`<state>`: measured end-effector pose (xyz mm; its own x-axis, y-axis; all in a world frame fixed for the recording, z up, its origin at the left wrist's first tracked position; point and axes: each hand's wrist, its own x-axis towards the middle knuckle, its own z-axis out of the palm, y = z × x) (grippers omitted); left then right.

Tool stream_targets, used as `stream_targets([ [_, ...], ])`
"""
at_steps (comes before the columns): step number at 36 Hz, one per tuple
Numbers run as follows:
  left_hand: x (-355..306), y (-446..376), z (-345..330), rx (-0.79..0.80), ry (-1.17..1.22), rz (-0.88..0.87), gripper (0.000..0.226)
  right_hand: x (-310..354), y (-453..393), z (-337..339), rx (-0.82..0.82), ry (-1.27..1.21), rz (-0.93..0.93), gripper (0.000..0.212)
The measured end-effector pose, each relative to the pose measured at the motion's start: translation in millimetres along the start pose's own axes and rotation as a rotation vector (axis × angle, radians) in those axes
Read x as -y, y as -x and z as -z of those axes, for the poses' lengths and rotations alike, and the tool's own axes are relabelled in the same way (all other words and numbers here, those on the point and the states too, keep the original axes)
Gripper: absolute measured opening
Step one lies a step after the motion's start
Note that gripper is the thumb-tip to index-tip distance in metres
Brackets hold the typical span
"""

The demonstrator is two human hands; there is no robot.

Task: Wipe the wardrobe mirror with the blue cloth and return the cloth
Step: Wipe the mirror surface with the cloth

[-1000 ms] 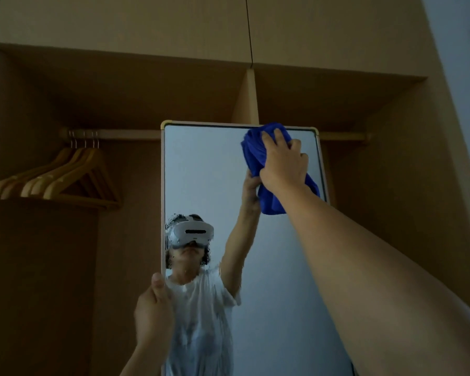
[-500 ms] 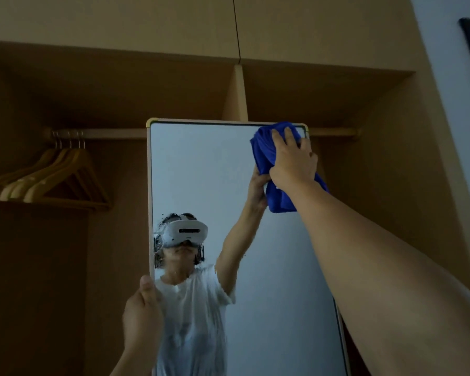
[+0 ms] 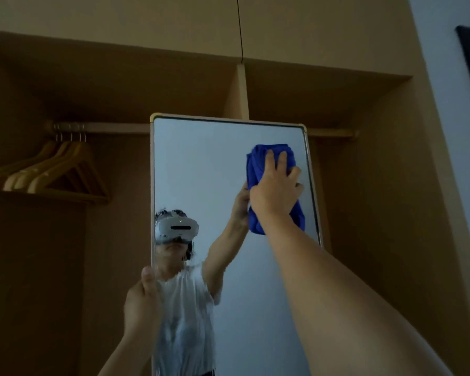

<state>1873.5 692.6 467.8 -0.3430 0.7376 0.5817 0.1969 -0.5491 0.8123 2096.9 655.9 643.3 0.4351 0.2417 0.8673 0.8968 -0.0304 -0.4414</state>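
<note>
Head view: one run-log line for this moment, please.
phase: wiping | right hand: presses bunched blue cloth on gold-framed wardrobe mirror, upper right | left hand: grips mirror's left edge

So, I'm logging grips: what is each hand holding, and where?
Right hand presses the bunched blue cloth at its middle against the mirror; left hand grips the mirror's left edge.

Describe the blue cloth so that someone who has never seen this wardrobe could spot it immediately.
Start at the open wooden wardrobe and find the tall framed mirror standing in its middle. Near the mirror's upper right corner, the right hand presses a bunched blue cloth against the glass. It is the only vivid blue thing among brown wood, pale glass and the wooden hangers at left.
</note>
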Motion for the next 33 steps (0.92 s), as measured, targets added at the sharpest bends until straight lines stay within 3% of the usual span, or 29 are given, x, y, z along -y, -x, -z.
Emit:
stream_targets([
  [4, -18.2, 6.4, -9.2, -0.043, -0.022, -0.041, 0.059, 21.8, 29.2, -9.9, -0.019, 0.000, 0.140, 0.079],
  [8, -20.3, 6.6, -4.9, 0.023, -0.017, -0.001, 0.058, 22.0, 42.7, -13.5, -0.025, 0.002, 0.259, 0.078],
  [18, -17.8, 5.7, -6.2, 0.037, 0.003, 0.009, 0.057, 13.7, 41.9, -8.1, -0.009, -0.026, 0.203, 0.073],
  [33, -19.3, 10.5, -0.4, 0.070, 0.017, 0.075, 0.052, 25.4, 141.9, -32.4, -0.117, -0.075, 0.560, 0.067],
])
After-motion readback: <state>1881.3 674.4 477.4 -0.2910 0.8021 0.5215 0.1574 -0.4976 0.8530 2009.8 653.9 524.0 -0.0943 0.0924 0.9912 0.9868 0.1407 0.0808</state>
